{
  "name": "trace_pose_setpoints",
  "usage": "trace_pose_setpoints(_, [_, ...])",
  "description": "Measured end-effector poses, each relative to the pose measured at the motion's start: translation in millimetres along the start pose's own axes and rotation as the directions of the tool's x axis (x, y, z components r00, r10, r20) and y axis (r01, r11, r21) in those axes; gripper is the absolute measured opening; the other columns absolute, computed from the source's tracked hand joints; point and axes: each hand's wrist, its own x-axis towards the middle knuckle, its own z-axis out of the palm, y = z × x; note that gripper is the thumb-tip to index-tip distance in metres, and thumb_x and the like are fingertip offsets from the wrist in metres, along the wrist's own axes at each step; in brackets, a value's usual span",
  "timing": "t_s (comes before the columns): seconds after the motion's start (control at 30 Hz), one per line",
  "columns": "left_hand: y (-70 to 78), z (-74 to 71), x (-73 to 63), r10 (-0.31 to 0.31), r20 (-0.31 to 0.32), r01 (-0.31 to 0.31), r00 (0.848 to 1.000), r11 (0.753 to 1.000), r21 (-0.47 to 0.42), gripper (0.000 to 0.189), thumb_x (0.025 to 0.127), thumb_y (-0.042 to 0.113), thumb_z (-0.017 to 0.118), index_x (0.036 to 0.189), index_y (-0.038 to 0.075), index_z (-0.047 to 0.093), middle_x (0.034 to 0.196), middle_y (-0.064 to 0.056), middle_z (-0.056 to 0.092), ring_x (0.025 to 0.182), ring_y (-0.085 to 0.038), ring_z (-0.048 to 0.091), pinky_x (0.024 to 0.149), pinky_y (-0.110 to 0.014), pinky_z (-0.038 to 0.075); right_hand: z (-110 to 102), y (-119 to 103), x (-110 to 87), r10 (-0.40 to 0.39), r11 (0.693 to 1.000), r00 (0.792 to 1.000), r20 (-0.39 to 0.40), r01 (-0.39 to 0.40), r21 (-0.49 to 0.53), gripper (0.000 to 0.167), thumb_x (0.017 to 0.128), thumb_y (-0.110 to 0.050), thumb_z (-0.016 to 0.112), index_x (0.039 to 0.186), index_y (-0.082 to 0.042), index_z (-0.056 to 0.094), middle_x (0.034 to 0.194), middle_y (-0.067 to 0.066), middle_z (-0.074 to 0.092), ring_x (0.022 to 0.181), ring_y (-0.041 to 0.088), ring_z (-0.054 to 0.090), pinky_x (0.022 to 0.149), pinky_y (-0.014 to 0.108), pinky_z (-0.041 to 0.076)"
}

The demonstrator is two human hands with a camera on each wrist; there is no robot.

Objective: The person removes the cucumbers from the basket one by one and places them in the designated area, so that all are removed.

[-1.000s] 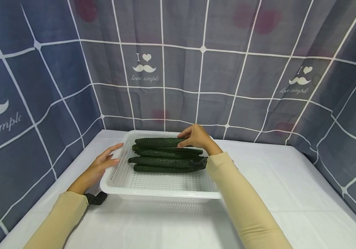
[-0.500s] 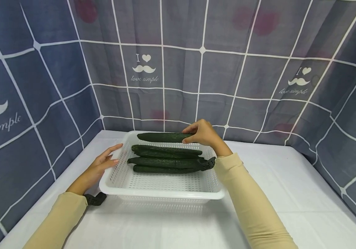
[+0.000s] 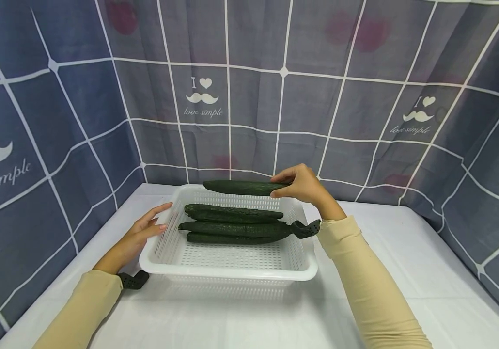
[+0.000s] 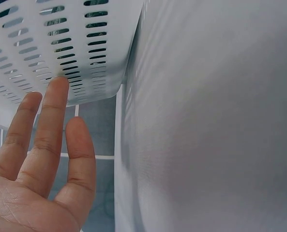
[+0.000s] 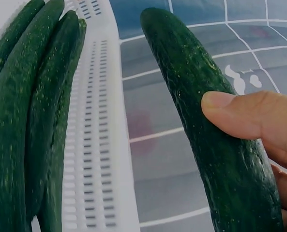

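My right hand point(image 3: 304, 183) pinches one end of a dark green cucumber point(image 3: 238, 187), thumb on the near side and fingers behind. That cucumber lies level above the far rim of a white slotted plastic basket point(image 3: 227, 272). In the right wrist view the thumb point(image 5: 245, 113) presses on its bumpy skin. Several more cucumbers point(image 3: 232, 228) lie side by side in the basket. At the basket's left end, my left hand point(image 3: 138, 235) rests with fingers spread and fairly straight. From the left wrist, three fingers point(image 4: 49, 125) reach up along the slotted wall point(image 4: 80, 53).
The basket stands on a white-covered table point(image 3: 406, 271). A grey-blue checked curtain point(image 3: 254, 106) hangs behind the table and along both sides. Black wrist mounts point(image 3: 306, 229) show by both sleeves.
My right hand has lifted one cucumber from the back of the row and carried it up, back and to the right, over the far rim. The left hand stays where it was.
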Motion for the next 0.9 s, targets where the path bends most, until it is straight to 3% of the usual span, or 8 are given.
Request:
trace_pose_setpoints(0.17, [-0.5, 0.2, 1.1, 0.001, -0.001, -0.001, 1.000, 1.000, 0.001, 0.060, 0.111, 0.006, 0.050, 0.158, 0.043, 0.047, 0.141, 0.010, 0.059, 0.118, -0.011, 0.066, 0.085, -0.037, 0.062, -10, 8, -5.1, -0.005, 1.000, 1.000, -0.009, 0.005, 0.015, 0.037, 0.080, -0.011, 0.096, 0.115, -0.003, 0.084, 0.114, 0.011, 0.081, 0.105, 0.028, 0.074, 0.092, 0.041, 0.057])
trace_pose_setpoints(0.43, [-2.4, -0.4, 1.3, 0.002, 0.004, -0.002, 1.000, 1.000, -0.010, 0.060, 0.111, 0.006, 0.049, 0.158, 0.042, 0.047, 0.139, 0.011, 0.061, 0.117, -0.011, 0.067, 0.085, -0.037, 0.063, -21, 23, -15.1, -0.021, 1.000, 1.000, -0.010, 0.021, 0.009, 0.038, 0.080, -0.008, 0.095, 0.115, -0.001, 0.083, 0.114, 0.011, 0.081, 0.099, 0.020, 0.074, 0.085, 0.026, 0.055])
trace_pose_setpoints(0.9, [-0.1, 0.5, -0.4, -0.038, -0.006, 0.038, 0.999, 0.999, 0.000, 0.060, 0.111, 0.009, 0.049, 0.162, 0.039, 0.042, 0.140, 0.009, 0.058, 0.118, -0.011, 0.066, 0.086, -0.038, 0.062, -34, 43, -33.2, -0.062, 0.997, 0.998, -0.010, 0.062, 0.055, 0.036, 0.083, -0.003, 0.093, 0.116, 0.004, 0.080, 0.115, 0.018, 0.079, 0.093, 0.010, 0.071, 0.083, 0.021, 0.055])
